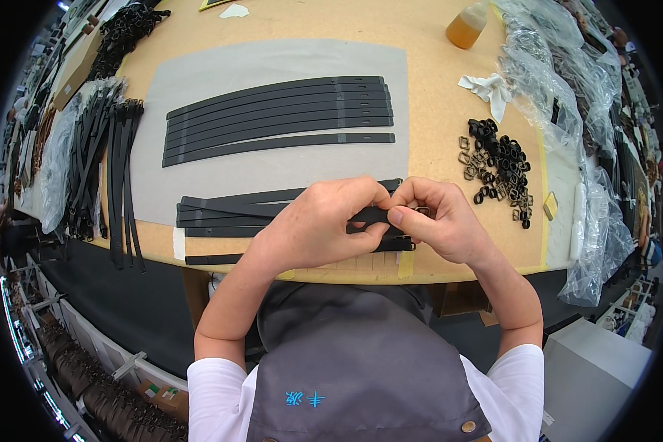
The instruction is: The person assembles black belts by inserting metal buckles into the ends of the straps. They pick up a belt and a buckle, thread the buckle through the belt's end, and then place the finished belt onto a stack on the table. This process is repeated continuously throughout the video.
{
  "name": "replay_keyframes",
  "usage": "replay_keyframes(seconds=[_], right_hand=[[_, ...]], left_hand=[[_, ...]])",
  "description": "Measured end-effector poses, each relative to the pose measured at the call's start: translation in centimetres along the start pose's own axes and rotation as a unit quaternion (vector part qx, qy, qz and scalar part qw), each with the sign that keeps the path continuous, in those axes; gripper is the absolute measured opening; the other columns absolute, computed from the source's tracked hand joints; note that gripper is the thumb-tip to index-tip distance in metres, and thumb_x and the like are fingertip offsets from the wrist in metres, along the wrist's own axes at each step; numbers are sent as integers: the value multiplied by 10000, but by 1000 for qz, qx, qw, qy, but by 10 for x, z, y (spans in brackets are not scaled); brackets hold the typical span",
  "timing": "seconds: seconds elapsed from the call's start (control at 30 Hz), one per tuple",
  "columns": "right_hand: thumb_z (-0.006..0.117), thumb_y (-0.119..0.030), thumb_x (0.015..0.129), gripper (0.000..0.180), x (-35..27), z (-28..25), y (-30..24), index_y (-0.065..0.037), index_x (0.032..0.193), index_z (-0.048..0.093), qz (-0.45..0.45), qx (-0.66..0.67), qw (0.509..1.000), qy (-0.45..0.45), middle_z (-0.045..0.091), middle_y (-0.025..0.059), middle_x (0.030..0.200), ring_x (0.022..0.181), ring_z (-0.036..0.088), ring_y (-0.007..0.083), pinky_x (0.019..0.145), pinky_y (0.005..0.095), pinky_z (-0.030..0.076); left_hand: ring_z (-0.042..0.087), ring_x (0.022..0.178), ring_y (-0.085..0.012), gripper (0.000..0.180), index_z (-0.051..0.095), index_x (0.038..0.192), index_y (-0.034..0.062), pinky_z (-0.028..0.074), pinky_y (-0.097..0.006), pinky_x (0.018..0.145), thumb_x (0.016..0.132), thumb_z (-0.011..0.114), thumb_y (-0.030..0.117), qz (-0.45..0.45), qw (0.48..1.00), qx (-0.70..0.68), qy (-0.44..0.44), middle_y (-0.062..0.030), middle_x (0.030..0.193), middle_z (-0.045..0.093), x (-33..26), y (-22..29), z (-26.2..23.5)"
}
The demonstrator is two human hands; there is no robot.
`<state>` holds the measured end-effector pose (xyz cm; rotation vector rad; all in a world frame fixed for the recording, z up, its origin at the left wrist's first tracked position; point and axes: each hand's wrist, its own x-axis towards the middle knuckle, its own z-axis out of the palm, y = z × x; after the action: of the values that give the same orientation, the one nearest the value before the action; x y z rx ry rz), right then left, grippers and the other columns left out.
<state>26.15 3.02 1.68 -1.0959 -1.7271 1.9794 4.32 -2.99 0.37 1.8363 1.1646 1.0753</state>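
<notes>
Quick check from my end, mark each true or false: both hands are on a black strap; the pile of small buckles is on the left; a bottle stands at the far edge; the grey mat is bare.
1. Both the left hand and the right hand grip a black strap. True.
2. The pile of small buckles lies on the left. False: it lies right of the hands.
3. An amber bottle stands at the table's far edge. True.
4. The grey mat is bare. False: a row of black straps lies on it.

Left hand (318, 225) and right hand (438, 221) are covering the strap (372, 215) end — buckle (422, 211) barely showing, grip unclear.
</notes>
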Motion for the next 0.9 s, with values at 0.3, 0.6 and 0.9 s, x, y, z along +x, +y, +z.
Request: replay_keyframes(seconds=[0.3,0.6,0.9], right_hand=[[709,-201,1003,190,0,3,-6,-14,969,688,12,-18,999,-25,621,-62,804,705,480,3,594,217,383],[637,-282,1054,288,5,0,-10,-12,960,668,-32,-159,982,-100,558,17,713,683,473,62,600,275,394],[627,-164,995,272,4,19,8,-14,778,562,-89,-96,991,-3,463,-7,616,601,398,72,530,307,338]], left_hand=[[678,633,-131,202,689,929,34,545,-255,524,765,795,-19,56,998,33,10,-38,784,709,-2,-5,1],[667,620,-148,198,696,930,37,524,-270,518,769,799,-14,52,997,53,-7,-43,784,702,-10,-7,1],[620,649,-136,209,719,947,26,456,-261,529,794,861,30,2,999,10,-44,-42,817,696,-9,-6,-16]])
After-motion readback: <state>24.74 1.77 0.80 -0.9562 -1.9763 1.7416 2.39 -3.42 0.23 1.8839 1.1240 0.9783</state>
